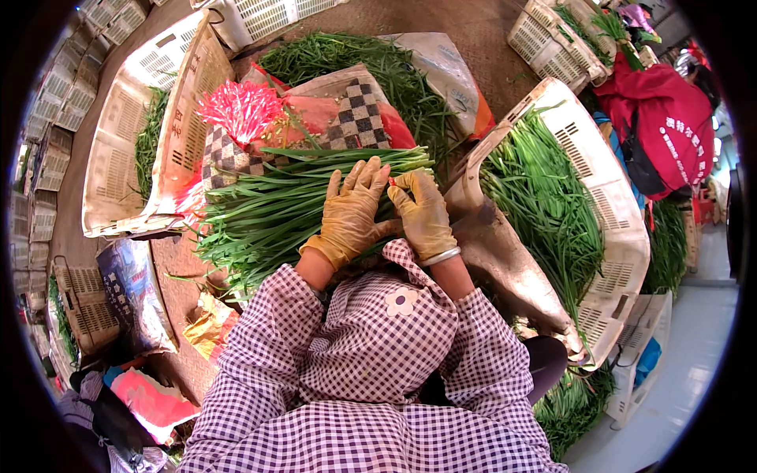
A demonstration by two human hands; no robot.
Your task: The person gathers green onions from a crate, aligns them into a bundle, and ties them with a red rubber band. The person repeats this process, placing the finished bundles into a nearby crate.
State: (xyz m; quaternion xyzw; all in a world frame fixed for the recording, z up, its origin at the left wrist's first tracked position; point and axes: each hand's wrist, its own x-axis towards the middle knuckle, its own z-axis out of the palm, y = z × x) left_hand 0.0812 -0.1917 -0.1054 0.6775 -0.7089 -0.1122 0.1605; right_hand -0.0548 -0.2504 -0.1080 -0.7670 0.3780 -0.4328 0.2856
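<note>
A thick bundle of garlic chives or similar long green leaves (260, 210) lies crosswise before me, its pale cut stems to the right. My left hand (350, 213), in a yellowish glove, rests flat on top of the bundle with its thumb spread apart. Close beside it, my right hand (424, 216), gloved the same way and with a bangle at the wrist, curls by the stem end. Its thumb and forefinger pinch a small red strip (391, 181), probably a tie. Underneath the leaves is a checkered cloth (358, 112); the hands hide part of the bundle.
A tuft of red-and-white plastic strips (242, 112) lies beyond the bundle. To my right, a white plastic crate (615, 207) holds more leaves; another crate (118, 136) stands on the left. Loose greens (331, 50) and a plastic sack (440, 77) lie ahead.
</note>
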